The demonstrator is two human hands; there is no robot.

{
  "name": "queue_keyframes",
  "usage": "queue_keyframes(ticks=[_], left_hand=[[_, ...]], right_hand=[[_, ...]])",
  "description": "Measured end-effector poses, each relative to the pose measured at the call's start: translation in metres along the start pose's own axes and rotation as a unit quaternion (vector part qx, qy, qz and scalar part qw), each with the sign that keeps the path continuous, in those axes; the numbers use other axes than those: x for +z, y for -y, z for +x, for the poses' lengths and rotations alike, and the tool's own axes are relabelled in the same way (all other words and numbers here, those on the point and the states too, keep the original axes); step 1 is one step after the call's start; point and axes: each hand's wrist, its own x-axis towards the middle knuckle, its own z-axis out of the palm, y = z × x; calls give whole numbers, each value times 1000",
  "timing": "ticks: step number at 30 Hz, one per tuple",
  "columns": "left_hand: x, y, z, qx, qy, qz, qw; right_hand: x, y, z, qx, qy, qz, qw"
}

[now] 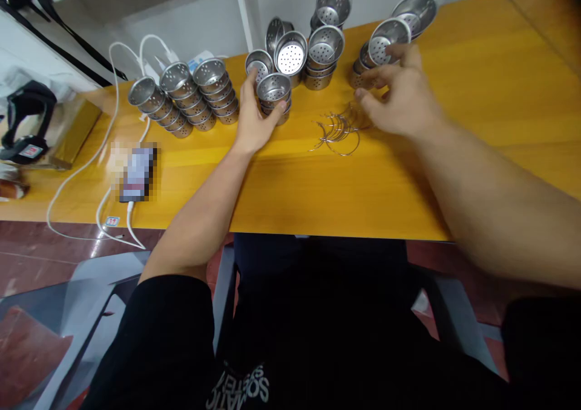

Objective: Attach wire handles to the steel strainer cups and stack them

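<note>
Cups within the left hand's (256,126) grip (274,92): silver-grey, dotted all round with small dark holes.
Cups by the right hand (399,92), stacked (389,40): silver-grey, same dotted pattern.
Wire pieces (338,129), between both hands: thin, silvery.
Tabletop (327,198), beneath both hands: orange-yellow, faint lengthwise streaks.
Phone (138,174), left of the left-hand grip: grey-blue screen, reddish patch, dark edge; pixelated.
Cables (111,117), left of that grip: white.
Shirt (345,325), nearer than both grips: black, pale grey lettering.
Floor (40,247), nearer and left: reddish-brown, pale lines.
Wall (200,20), beyond the grips: grey.

top (318,343): black, short sleeves (175,313) | pale block lettering (240,389) | hands (256,129): bare
</note>
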Motion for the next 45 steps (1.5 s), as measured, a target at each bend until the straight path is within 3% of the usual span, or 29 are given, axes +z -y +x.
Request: queue_keyframes(ticks=[3,6,12,17,21,24,27,31,36,40,45], left_hand=[[3,-25,5,-46,-62,-11,997],[13,-32,9,-39,-58,-19,997],[16,-12,6,-11,-69,3,998],[9,1,5,33,-21,41,998],[13,10,7,57,-58,68,994],[15,-1,8,63,-67,76,993],[18,-28,7,84,-78,61,991],[32,-56,6,102,-102,12,989],[45,-46,8,61,-40,-79,994],[43,-35,7,37,-42,-131,990],[42,-51,-2,-23,15,-170,985]], right_hand=[[-5,7,1,34,51,-40,997],[-3,15,5,33,67,-55,996],[-2,21,10,39,72,-58,995],[-4,31,7,33,62,-45,997],[-4,39,3,12,38,-17,999],[-8,44,0,-33,17,12,999],[-13,55,-7,-94,-7,38,995],[-15,86,-24,-192,-30,133,972],[-3,129,-45,-268,18,307,913],[4,136,-48,-244,75,378,890],[5,127,-46,-153,77,430,886]])
